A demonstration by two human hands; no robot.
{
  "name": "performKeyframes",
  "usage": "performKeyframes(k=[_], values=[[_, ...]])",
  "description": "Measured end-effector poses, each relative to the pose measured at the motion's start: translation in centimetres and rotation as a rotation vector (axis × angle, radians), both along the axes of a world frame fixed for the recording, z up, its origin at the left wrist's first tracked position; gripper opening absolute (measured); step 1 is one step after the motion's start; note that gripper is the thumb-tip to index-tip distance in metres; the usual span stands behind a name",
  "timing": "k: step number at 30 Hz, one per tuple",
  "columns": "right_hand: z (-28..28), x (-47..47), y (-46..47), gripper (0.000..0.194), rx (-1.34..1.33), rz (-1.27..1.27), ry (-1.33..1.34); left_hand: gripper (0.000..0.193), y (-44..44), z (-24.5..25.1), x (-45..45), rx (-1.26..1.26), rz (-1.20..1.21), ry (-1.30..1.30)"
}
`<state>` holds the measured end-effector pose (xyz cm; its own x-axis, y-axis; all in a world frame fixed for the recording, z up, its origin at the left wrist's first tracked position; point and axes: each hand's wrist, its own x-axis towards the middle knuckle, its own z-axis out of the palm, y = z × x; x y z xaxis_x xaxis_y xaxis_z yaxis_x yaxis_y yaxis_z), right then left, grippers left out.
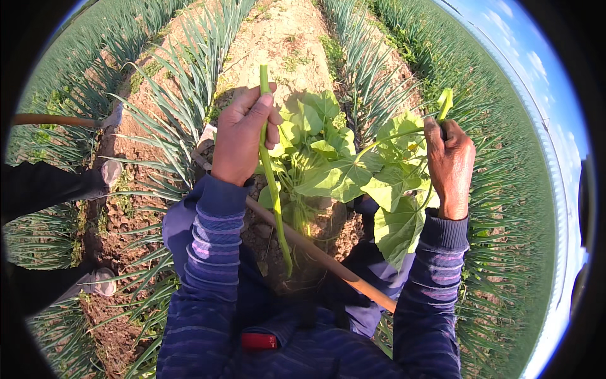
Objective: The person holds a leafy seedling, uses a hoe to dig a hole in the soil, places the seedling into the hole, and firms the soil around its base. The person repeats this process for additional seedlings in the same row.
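My left hand (pixel 246 132) grips a long bare green stem (pixel 272 189) near its upper end. The stem runs down past the wrist and tapers to a point above the soil. At the right, my right hand (pixel 450 158) is closed around a leafy stalk (pixel 400 135), whose pale cut-looking end sticks up above the fist. Large green leaves (pixel 400 227) hang from it toward my knee. Between the hands lies a broad-leaved plant (pixel 326 166) with thin stalks, spread over the soil ridge. Where its leaves separate from those in my right hand, I cannot tell.
A wooden tool handle (pixel 331 263) lies slantwise beneath my forearms. Rows of green onion-like plants (pixel 194 90) flank the bare soil ridge (pixel 284 33). To the left are another person's dark-clothed legs (pixel 52 189), covered shoes (pixel 111 173) and a wooden-handled tool (pixel 59 120).
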<state>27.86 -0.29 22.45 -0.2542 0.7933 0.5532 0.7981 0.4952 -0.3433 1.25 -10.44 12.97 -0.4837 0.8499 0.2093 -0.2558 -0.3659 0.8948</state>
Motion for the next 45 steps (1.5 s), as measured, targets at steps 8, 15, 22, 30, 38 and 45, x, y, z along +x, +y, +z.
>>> performKeyframes(k=[8,15,22,30,38,45], values=[[-1.0,2.4,-1.1,0.033,0.023,0.000,0.484,0.045,1.7,-3.4,-0.9,-0.206,-0.025,0.023],[-3.1,3.3,-2.1,0.026,-0.180,-0.024,0.729,0.041,4.4,-9.2,-0.1,-0.274,-0.108,0.071],[-3.0,3.7,-3.5,0.025,-0.183,0.028,0.771,0.042,5.9,-14.1,-0.8,-0.500,0.106,0.435],[-1.6,4.1,-4.1,0.026,-0.315,0.148,0.783,0.064,6.0,-18.1,-3.9,-0.503,0.367,0.215],[-4.1,3.3,-3.7,0.021,-0.489,0.378,0.986,0.062,4.7,-21.9,-6.2,-0.799,0.406,0.144],[-5.6,1.1,-3.8,0.022,-0.406,0.606,0.886,0.048,5.6,-14.5,-2.0,-0.310,0.644,0.324]])
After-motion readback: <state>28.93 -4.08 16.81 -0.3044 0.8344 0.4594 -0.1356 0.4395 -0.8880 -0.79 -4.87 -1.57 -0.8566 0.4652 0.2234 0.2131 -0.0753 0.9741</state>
